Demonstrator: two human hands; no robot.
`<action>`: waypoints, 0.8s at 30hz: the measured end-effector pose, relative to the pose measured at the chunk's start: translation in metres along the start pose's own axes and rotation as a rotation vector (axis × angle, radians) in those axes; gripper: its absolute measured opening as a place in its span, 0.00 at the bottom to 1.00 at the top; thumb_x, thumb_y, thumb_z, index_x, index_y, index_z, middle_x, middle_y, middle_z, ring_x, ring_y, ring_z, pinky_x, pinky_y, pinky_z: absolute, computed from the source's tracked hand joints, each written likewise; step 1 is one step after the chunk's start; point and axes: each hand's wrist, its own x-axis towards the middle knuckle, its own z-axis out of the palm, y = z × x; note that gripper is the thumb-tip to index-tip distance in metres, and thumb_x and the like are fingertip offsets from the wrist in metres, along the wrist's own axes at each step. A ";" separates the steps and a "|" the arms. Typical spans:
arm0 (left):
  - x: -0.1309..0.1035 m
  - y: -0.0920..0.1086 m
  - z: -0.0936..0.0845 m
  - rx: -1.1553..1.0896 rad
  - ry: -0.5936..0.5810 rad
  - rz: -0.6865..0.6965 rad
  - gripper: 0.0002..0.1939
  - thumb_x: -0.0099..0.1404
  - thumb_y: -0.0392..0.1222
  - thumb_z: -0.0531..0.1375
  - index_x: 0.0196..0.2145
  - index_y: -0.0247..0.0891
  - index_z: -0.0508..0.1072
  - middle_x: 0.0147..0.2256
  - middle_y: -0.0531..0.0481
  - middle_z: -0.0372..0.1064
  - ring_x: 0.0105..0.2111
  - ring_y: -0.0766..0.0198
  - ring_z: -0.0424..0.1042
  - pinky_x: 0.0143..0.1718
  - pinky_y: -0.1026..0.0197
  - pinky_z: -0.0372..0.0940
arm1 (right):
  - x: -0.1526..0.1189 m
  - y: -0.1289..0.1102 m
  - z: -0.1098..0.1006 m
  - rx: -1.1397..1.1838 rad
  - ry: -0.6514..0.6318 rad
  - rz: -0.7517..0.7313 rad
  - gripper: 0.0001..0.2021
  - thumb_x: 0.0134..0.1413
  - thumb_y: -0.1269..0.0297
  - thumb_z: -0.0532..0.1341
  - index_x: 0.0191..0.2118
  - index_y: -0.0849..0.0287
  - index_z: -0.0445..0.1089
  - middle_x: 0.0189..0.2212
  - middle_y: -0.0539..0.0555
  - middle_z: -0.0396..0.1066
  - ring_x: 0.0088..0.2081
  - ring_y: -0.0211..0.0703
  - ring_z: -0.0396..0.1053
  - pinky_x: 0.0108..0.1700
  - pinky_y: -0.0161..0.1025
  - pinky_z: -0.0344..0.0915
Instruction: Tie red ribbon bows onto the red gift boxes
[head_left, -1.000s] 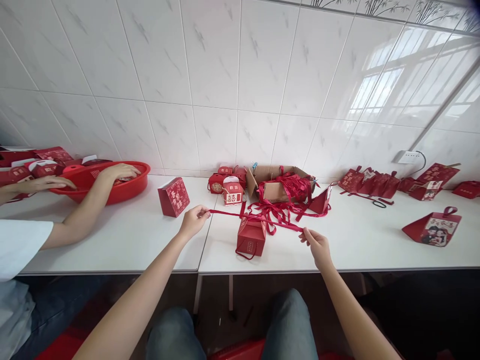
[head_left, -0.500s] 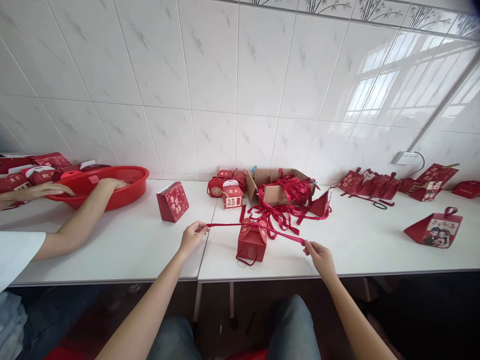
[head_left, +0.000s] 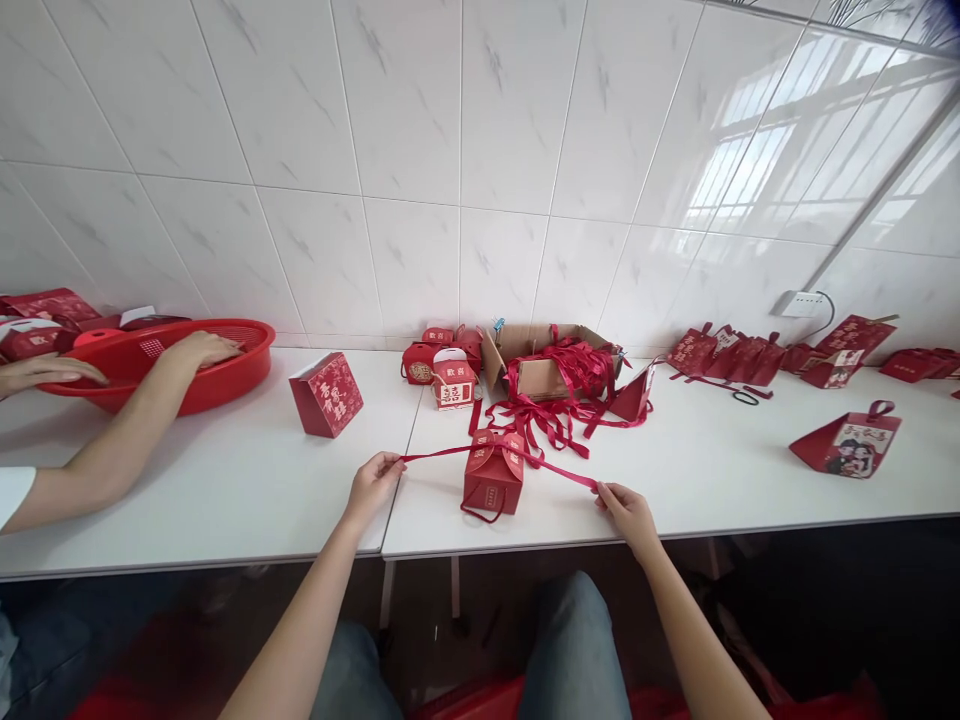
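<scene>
The red gift box [head_left: 493, 480] with the gathered top stands upright on the white table [head_left: 675, 490], close to its front edge, and it lies between the two hands without touching the fingers of either. The left hand [head_left: 373, 486] is to the left of this gift box, and its thumb and fingers are closed in a pinch upon one end of a narrow red ribbon [head_left: 561, 472]. The right hand [head_left: 628, 514], to the right of the gift box, pinches the other end in the same manner. Between them the ribbon runs nearly straight over the top of the gift box; whether it is knotted there, I cannot tell. A dark red cord handle [head_left: 480, 519] hangs at the front of the gift box.

Behind the gift box is an open cardboard carton [head_left: 541, 381], from which many red ribbons [head_left: 581, 368] spill onto the table. A house-shaped red carton [head_left: 328, 397] stands to the left of the gift box, beyond the seam of two tables. Farther to the left, another person has one hand [head_left: 204, 350] in a red plastic basin [head_left: 255, 375] and the other at its rim. Well to the right of the gift box rests a triangular box with a printed couple [head_left: 846, 446]. Behind everything rises a wall of glossy marbled tiles [head_left: 412, 120], with a white power strip [head_left: 798, 304] to the right of the gift box.
</scene>
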 end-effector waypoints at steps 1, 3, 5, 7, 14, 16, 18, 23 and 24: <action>0.000 -0.001 0.000 0.005 -0.002 0.001 0.16 0.53 0.54 0.61 0.29 0.38 0.70 0.29 0.49 0.71 0.32 0.59 0.71 0.36 0.60 0.64 | 0.000 0.001 0.000 -0.007 -0.013 0.001 0.28 0.48 0.38 0.56 0.26 0.62 0.73 0.20 0.53 0.68 0.24 0.42 0.65 0.28 0.36 0.61; -0.001 -0.002 0.000 0.017 -0.003 0.006 0.15 0.53 0.54 0.60 0.29 0.38 0.70 0.29 0.49 0.71 0.33 0.58 0.70 0.37 0.59 0.64 | 0.001 0.003 -0.001 -0.021 -0.027 0.002 0.27 0.48 0.38 0.56 0.26 0.62 0.73 0.19 0.53 0.68 0.23 0.41 0.65 0.27 0.36 0.60; -0.002 -0.003 0.000 0.029 0.001 0.011 0.15 0.54 0.54 0.60 0.29 0.38 0.70 0.29 0.49 0.70 0.32 0.58 0.70 0.37 0.59 0.64 | 0.001 0.006 0.000 -0.037 -0.016 -0.001 0.27 0.50 0.39 0.55 0.27 0.61 0.73 0.20 0.53 0.69 0.24 0.42 0.66 0.28 0.36 0.61; -0.002 -0.003 0.001 0.038 0.007 0.014 0.15 0.54 0.53 0.60 0.29 0.38 0.70 0.28 0.50 0.70 0.32 0.58 0.70 0.36 0.59 0.63 | 0.001 0.009 0.002 -0.060 0.019 -0.010 0.26 0.51 0.40 0.54 0.28 0.61 0.73 0.22 0.54 0.71 0.27 0.45 0.68 0.30 0.37 0.63; -0.003 -0.001 0.000 0.012 0.018 0.014 0.14 0.56 0.53 0.59 0.28 0.39 0.67 0.26 0.53 0.66 0.29 0.61 0.67 0.33 0.62 0.62 | 0.000 0.015 0.016 -0.183 0.192 -0.100 0.24 0.54 0.42 0.53 0.26 0.59 0.69 0.30 0.58 0.71 0.31 0.46 0.68 0.35 0.41 0.64; -0.003 -0.002 0.000 -0.001 0.015 0.009 0.14 0.56 0.54 0.58 0.28 0.39 0.66 0.26 0.53 0.66 0.29 0.62 0.67 0.32 0.62 0.62 | -0.001 0.016 0.018 -0.213 0.220 -0.125 0.24 0.56 0.42 0.51 0.25 0.59 0.67 0.29 0.57 0.70 0.29 0.44 0.67 0.34 0.40 0.64; -0.002 -0.004 0.001 -0.013 0.013 0.003 0.14 0.57 0.53 0.58 0.28 0.39 0.66 0.26 0.53 0.65 0.29 0.62 0.67 0.33 0.62 0.62 | -0.002 0.017 0.019 -0.240 0.239 -0.149 0.24 0.57 0.43 0.50 0.24 0.58 0.66 0.28 0.56 0.68 0.28 0.43 0.66 0.33 0.40 0.63; 0.001 -0.011 0.002 -0.029 0.008 -0.008 0.14 0.57 0.53 0.59 0.29 0.40 0.66 0.27 0.53 0.65 0.31 0.62 0.67 0.35 0.62 0.62 | -0.005 0.019 0.025 -0.292 0.283 -0.216 0.21 0.58 0.46 0.52 0.25 0.58 0.65 0.29 0.55 0.67 0.27 0.42 0.65 0.33 0.41 0.64; 0.001 -0.012 0.002 -0.031 0.007 -0.010 0.14 0.57 0.53 0.58 0.29 0.40 0.65 0.27 0.53 0.65 0.31 0.62 0.67 0.36 0.62 0.62 | -0.005 0.019 0.026 -0.297 0.300 -0.224 0.21 0.58 0.47 0.52 0.25 0.58 0.65 0.29 0.56 0.67 0.28 0.42 0.65 0.33 0.41 0.64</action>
